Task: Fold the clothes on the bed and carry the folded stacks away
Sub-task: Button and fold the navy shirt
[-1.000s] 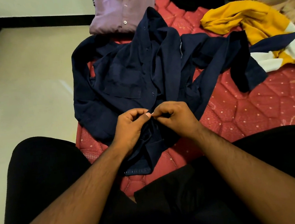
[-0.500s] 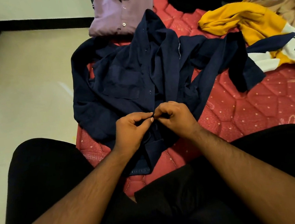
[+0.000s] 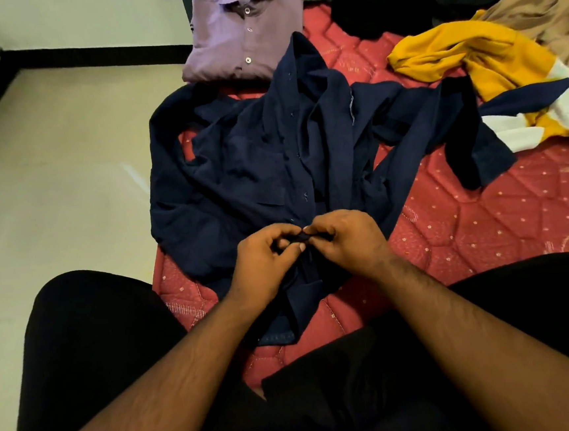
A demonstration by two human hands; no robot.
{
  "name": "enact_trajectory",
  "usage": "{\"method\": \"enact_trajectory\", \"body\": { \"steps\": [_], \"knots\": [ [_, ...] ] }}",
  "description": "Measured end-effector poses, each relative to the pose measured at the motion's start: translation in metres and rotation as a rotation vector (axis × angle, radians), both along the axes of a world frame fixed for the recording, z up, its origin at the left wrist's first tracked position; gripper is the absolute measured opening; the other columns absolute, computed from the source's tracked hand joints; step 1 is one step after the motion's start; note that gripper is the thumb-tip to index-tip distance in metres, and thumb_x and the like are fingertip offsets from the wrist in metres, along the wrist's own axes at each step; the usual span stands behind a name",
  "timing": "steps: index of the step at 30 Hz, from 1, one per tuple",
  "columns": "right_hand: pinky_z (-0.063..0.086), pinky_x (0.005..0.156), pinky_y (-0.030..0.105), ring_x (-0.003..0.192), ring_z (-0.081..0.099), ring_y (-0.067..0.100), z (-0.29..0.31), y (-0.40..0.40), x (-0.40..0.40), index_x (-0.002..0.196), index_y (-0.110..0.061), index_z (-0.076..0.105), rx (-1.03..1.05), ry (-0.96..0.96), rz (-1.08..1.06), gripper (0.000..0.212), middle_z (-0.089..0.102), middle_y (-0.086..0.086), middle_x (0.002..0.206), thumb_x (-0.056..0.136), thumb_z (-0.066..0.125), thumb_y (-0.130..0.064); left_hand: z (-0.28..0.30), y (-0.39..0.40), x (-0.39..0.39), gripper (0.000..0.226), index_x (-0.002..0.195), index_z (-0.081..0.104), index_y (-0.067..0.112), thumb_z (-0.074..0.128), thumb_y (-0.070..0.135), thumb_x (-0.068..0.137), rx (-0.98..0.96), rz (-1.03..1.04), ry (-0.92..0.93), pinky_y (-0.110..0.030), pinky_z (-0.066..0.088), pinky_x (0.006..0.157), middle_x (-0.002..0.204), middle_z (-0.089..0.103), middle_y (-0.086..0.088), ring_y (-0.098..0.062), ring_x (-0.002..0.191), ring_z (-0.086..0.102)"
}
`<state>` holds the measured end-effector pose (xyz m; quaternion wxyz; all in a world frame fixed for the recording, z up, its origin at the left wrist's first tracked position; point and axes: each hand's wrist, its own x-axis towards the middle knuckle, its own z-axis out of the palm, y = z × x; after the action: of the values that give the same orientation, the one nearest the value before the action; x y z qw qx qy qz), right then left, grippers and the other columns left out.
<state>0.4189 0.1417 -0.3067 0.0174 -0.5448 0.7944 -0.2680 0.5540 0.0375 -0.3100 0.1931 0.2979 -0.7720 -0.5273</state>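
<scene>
A small change is seen since a second ago: the two hands are held a little higher up the front strip of the dark blue shirt [image 3: 238, 171], and a small fold of the cloth is now pulled up between them. The left hand [image 3: 263, 262] is curled, and the strip is pinched by its thumb and first finger. The right hand [image 3: 347, 240] is curled too, and the same strip is pinched from the other side, so the fingertips of both hands nearly touch. It looks as if a button is being done up near the bottom of the shirt, but the button itself is hidden by the fingers. This means that folding is not yet begun on this shirt; it is being closed first, it seems. The dark blue shirt is spread open and crumpled on the red bed [image 3: 483, 225], with its bottom edge nearest the person and its collar pointing away. One sleeve is flung out to the right, and the other is bunched at the left edge of the bed. Just past the shirt's collar a purple shirt [image 3: 243, 40] is seen, already folded. To the right of the dark blue shirt a yellow top [image 3: 461, 52] is lying in a heap, not folded.
</scene>
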Motion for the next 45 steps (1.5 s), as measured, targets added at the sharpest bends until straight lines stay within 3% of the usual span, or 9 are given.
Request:
{"method": "enact_trajectory", "body": {
  "steps": [4, 10, 16, 21, 26, 33, 36, 39, 45],
  "knots": [
    [0.052, 0.056, 0.036, 0.074, 0.068, 0.024, 0.004, 0.0, 0.006, 0.079, -0.021, 0.07, 0.13, 0.009, 0.049, 0.032, 0.07, -0.002, 0.075, 0.078, 0.052, -0.047, 0.011, -0.015, 0.002, 0.018, 0.092, 0.077, 0.022, 0.07, 0.01, 0.082, -0.114, -0.184, -0.306, -0.019, 0.046, 0.059, 0.059, 0.061, 0.007, -0.002, 0.054, 0.052],
    [0.051, 0.08, 0.035, 0.097, 0.063, 0.018, 0.016, -0.004, -0.024, 0.106, -0.025, 0.063, 0.525, -0.142, 0.162, 0.033, 0.068, -0.005, 0.102, 0.076, 0.075, -0.026, 0.024, -0.018, 0.023, 0.019, 0.095, 0.071, 0.03, 0.064, 0.023, 0.079, -0.245, -0.192, -0.674, -0.035, 0.055, 0.079, 0.088, 0.067, 0.007, -0.02, 0.087, 0.066],
    [0.052, 0.067, 0.037, 0.074, 0.065, 0.029, 0.017, 0.002, -0.035, 0.085, -0.018, 0.071, 0.186, 0.137, 0.129, 0.015, 0.069, 0.002, 0.074, 0.075, 0.062, -0.025, 0.062, -0.025, -0.004, 0.027, 0.102, 0.063, 0.019, 0.065, 0.04, 0.085, -0.488, -0.39, -1.002, -0.038, 0.046, 0.079, 0.11, 0.063, -0.003, -0.028, 0.102, 0.059],
    [0.055, 0.061, 0.033, 0.07, 0.07, 0.023, 0.018, 0.002, -0.029, 0.095, -0.016, 0.074, -0.004, 0.043, 0.104, 0.026, 0.073, 0.002, 0.08, 0.071, 0.069, -0.023, 0.069, -0.03, -0.05, 0.021, 0.081, 0.061, 0.016, 0.062, 0.037, 0.086, -0.211, 0.037, -0.49, -0.034, 0.053, 0.073, 0.084, 0.065, 0.001, -0.023, 0.082, 0.064],
    [0.054, 0.057, 0.035, 0.075, 0.065, 0.017, 0.013, 0.002, -0.033, 0.094, -0.015, 0.077, -0.043, 0.009, 0.18, 0.029, 0.067, 0.0, 0.087, 0.085, 0.057, -0.034, 0.016, -0.018, -0.043, 0.031, 0.079, 0.056, 0.018, 0.075, 0.043, 0.077, -0.25, 0.061, -0.52, -0.034, 0.048, 0.07, 0.086, 0.056, 0.001, -0.024, 0.086, 0.059],
    [0.055, 0.066, 0.031, 0.074, 0.067, 0.012, 0.011, -0.004, -0.032, 0.084, -0.01, 0.077, -0.145, -0.093, 0.165, 0.013, 0.071, 0.001, 0.082, 0.075, 0.071, -0.003, 0.002, -0.012, -0.036, 0.018, 0.093, 0.072, 0.011, 0.06, 0.025, 0.088, -0.516, -0.022, -0.387, -0.032, 0.048, 0.073, 0.095, 0.059, -0.002, -0.018, 0.089, 0.056],
    [0.052, 0.072, 0.019, 0.077, 0.065, 0.008, 0.01, -0.004, -0.032, 0.078, -0.005, 0.076, -0.205, -0.193, 0.129, 0.008, 0.073, 0.004, 0.08, 0.071, 0.074, -0.002, 0.006, -0.012, -0.035, 0.01, 0.078, 0.07, 0.012, 0.062, 0.009, 0.084, -0.118, 0.14, -0.14, -0.02, 0.043, 0.065, 0.075, 0.063, 0.004, -0.006, 0.067, 0.055],
    [0.055, 0.073, 0.023, 0.075, 0.066, 0.007, 0.007, -0.003, -0.03, 0.075, -0.005, 0.074, -0.234, -0.281, 0.102, 0.005, 0.072, 0.003, 0.08, 0.071, 0.073, -0.003, 0.016, -0.012, -0.033, 0.021, 0.07, 0.058, 0.017, 0.054, 0.005, 0.088, 0.363, 0.204, -0.033, -0.022, 0.037, 0.056, 0.062, 0.052, 0.003, -0.005, 0.057, 0.045],
    [0.054, 0.065, 0.041, 0.074, 0.066, 0.011, -0.001, -0.009, -0.024, 0.071, -0.011, 0.068, -0.202, -0.216, 0.126, 0.008, 0.069, -0.003, 0.079, 0.074, 0.073, -0.006, 0.03, -0.015, -0.022, 0.012, 0.08, 0.065, 0.01, 0.062, 0.002, 0.089, 0.603, 0.022, 0.04, -0.011, 0.04, 0.051, 0.056, 0.06, 0.012, 0.002, 0.051, 0.052]
  ]
}}
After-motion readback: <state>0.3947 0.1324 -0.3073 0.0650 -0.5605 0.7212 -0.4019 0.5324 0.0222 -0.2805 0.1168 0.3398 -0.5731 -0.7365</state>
